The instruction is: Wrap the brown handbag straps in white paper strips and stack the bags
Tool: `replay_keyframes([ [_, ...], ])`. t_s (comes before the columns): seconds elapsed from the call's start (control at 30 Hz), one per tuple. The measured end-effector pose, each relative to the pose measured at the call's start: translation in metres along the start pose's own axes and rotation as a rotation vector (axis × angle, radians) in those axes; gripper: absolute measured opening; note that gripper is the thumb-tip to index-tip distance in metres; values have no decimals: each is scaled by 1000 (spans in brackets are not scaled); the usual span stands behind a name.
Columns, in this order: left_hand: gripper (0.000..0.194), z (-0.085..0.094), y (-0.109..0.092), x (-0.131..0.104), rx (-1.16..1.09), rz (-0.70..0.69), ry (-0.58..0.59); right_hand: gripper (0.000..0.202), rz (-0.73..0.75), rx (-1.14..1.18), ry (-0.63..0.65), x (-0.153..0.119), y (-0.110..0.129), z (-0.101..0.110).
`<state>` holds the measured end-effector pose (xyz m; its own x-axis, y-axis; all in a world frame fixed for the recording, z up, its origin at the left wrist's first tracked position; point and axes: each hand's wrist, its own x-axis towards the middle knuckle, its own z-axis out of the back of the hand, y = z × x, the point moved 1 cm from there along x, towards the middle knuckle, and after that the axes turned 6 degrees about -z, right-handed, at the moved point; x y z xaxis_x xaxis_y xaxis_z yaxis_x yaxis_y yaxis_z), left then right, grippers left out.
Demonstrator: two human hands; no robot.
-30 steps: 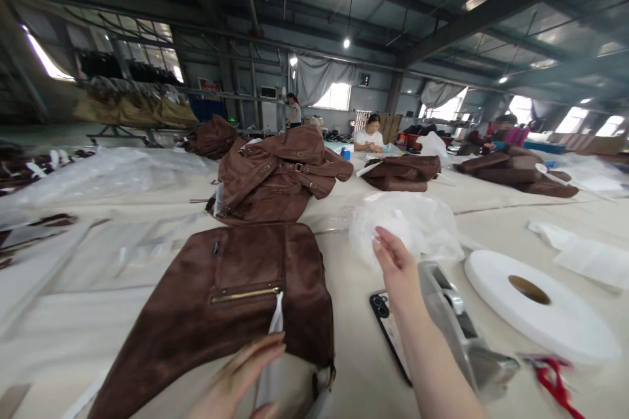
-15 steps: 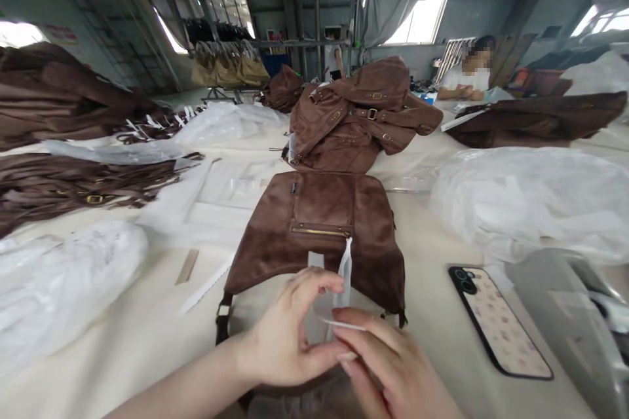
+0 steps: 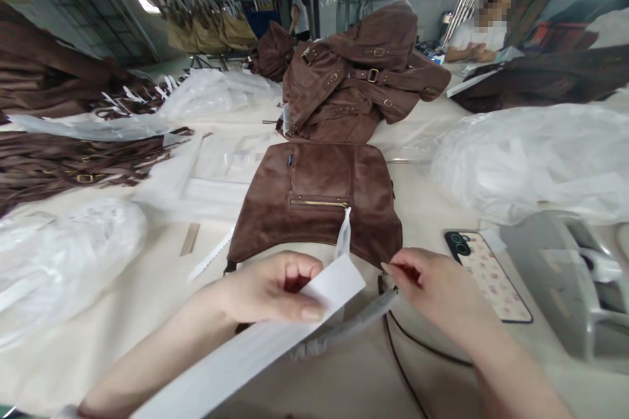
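A brown leather-look bag (image 3: 322,173) lies flat in front of me, its brass zipper (image 3: 319,203) facing up. A white wrap (image 3: 344,236) hangs from the zipper's right end. My left hand (image 3: 275,288) is closed, with thumb and fingers gripping a long white strip (image 3: 236,366) that slants down toward me. At the bag's lower right corner, my right hand (image 3: 432,288) has its fingertips pinched together; whatever is between them is too small to make out. Below both hands runs a strap in clear plastic (image 3: 344,334). Thin brown cords (image 3: 400,360) trail beneath my right hand.
A heap of brown bags (image 3: 354,78) stands behind the bag. Brown straps (image 3: 73,163) and a plastic bundle (image 3: 73,268) lie left. To the right are a phone (image 3: 491,275), a grey tape dispenser (image 3: 555,288) and clear plastic (image 3: 531,163). A person (image 3: 476,39) sits at the back right.
My hands, close together before, have moved apart, the right one toward the bag's right corner. The white strip now lies long across my left hand. The view has tilted down.
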<state>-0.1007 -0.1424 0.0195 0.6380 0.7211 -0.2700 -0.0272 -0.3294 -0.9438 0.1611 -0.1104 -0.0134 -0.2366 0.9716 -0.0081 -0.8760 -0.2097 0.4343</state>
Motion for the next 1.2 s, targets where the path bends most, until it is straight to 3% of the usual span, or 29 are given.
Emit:
replay_keyframes([
  [0.1,35,-8,23,29,53,-65,-120,25,-4,-185,89,-2,5,-11],
  [0.23,38,-13,50,52,64,-57,-170,24,-52,-419,140,-6,18,-31],
  [0.4,43,-10,58,57,82,-74,-229,22,-42,-364,185,-2,37,-48],
  [0.5,44,-8,57,58,114,-103,-304,21,-71,-273,137,6,33,-50],
  [0.6,43,-9,55,56,121,-147,-281,11,-141,22,162,18,12,-47],
  [0.73,41,-13,54,53,29,-194,-277,21,-400,953,301,35,-17,-44],
  [0.8,39,-14,55,52,-18,-212,-309,27,-476,1299,294,38,-19,-44],
  [0.87,38,-15,55,51,-69,-216,-279,27,-479,1428,285,36,-13,-44],
  [0.93,39,-17,56,52,-111,-203,-199,27,-421,1357,295,29,-3,-44],
  [1.07,34,-21,54,54,-117,-214,-55,25,-162,983,409,14,14,-46],
  [1.2,35,-11,54,57,-331,-174,-103,32,-147,959,373,11,13,-46],
])
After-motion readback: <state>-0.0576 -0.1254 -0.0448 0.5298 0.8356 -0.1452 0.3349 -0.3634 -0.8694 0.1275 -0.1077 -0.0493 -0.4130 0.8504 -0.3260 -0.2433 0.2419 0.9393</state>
